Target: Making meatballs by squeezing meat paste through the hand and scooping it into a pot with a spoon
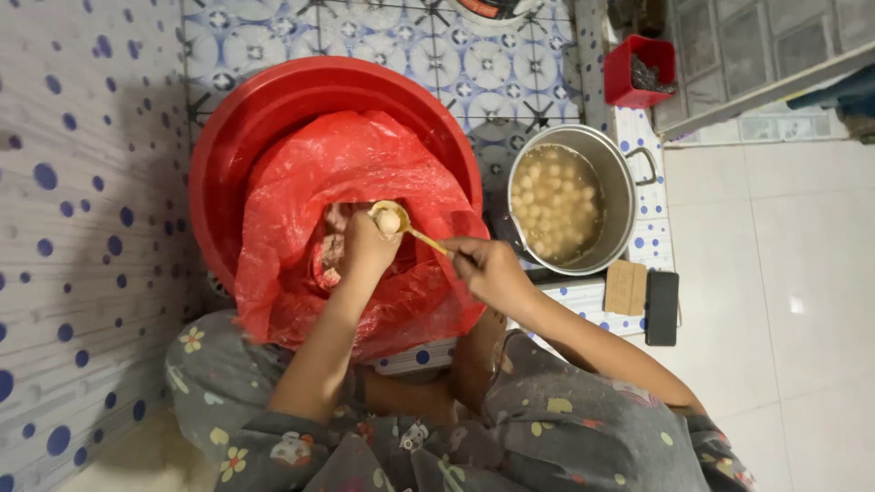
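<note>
Seen from above, at frame centre: left hand (pixel 365 246) curled into a loose fist over the mouth of a red bag (pixel 355 228), fingers together around a pale paste, with 1 round ball (pixel 389 221) squeezed up at the top of the fist. Right hand (pixel 488 269), just right of centre, fingers clamped on the handle of a spoon (pixel 410 232), its bowl touching the ball beside the left hand. Bag spread open inside a big red basin (pixel 273 118), filling the upper-left middle of the frame, with pinkish paste (pixel 333 251) showing in the opening under the left hand. To the right of the basin, a steel pot (pixel 620 196) with a side handle, holding cloudy liquid and many pale balls (pixel 554 200); pot near the right hand but apart from it. Just below the pot, on the dotted bench (pixel 652 241): a small brown block (pixel 625 287) and a dark flat phone (pixel 662 307), side by side. At upper right, a small red tub (pixel 624 73) with dark contents, too small to tell what. Patterned blue-and-white tiles (pixel 474 73) behind basin and pot; white wall with blue dots (pixel 82 182) along the left edge; pale floor tiles (pixel 784 319) at right. Along the bottom, grey flowered clothing (pixel 547 437) and both bare forearms reaching up toward the basin.
</note>
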